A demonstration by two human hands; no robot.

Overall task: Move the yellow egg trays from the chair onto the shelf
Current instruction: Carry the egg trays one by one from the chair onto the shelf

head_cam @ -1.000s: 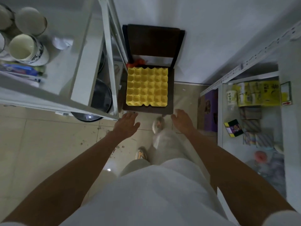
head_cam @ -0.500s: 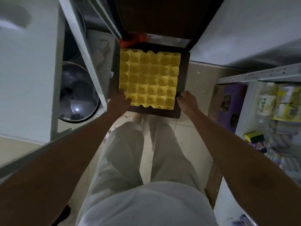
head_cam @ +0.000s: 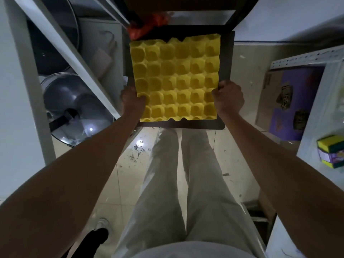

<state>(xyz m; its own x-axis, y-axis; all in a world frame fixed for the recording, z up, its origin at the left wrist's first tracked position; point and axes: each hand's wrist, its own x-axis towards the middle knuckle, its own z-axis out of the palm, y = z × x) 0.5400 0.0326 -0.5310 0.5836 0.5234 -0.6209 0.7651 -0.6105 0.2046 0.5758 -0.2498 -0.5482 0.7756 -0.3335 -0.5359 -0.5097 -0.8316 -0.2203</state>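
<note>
The left hand (head_cam: 132, 101) and right hand (head_cam: 228, 98) are gripping opposite side edges of the yellow moulded-pulp egg trays (head_cam: 176, 79), fingers curled round them, on the dark wooden chair seat (head_cam: 226, 71). The pickup is under way; next, a level lift and a turn toward the white metal shelf (head_cam: 320, 116) seem called for.

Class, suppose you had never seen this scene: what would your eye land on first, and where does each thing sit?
First comes the bright yellow moulded egg tray, lying on the dark chair seat at top centre. Next, the person's two bare hands: the left hand grips the tray's left edge and the right hand grips its right edge. To the left, a grey metal pot with a glass lid sits low in the white metal shelving.
</note>
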